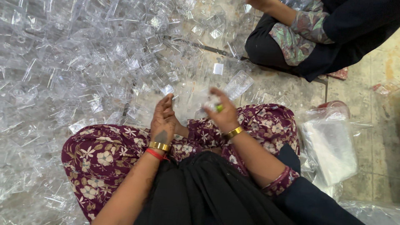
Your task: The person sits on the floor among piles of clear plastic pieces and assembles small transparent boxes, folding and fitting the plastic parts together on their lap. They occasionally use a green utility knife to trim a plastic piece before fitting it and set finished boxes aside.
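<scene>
I sit cross-legged on the floor in floral maroon trousers. My right hand (pixel 223 111), with a gold bangle and a green ring, is blurred and closes on a small clear plastic piece (pixel 209 101) just above my knee. My left hand (pixel 163 118), with a gold bangle and red thread at the wrist, hangs beside it with fingers slightly curled and nothing visible in it. A clear plastic cup-like container (pixel 238 84) lies just beyond my right hand.
A large heap of clear plastic containers and lids (pixel 83 62) covers the floor to the left and ahead. Another person (pixel 316 33) sits at the top right. A clear bag of stacked white pieces (pixel 331 146) lies to my right.
</scene>
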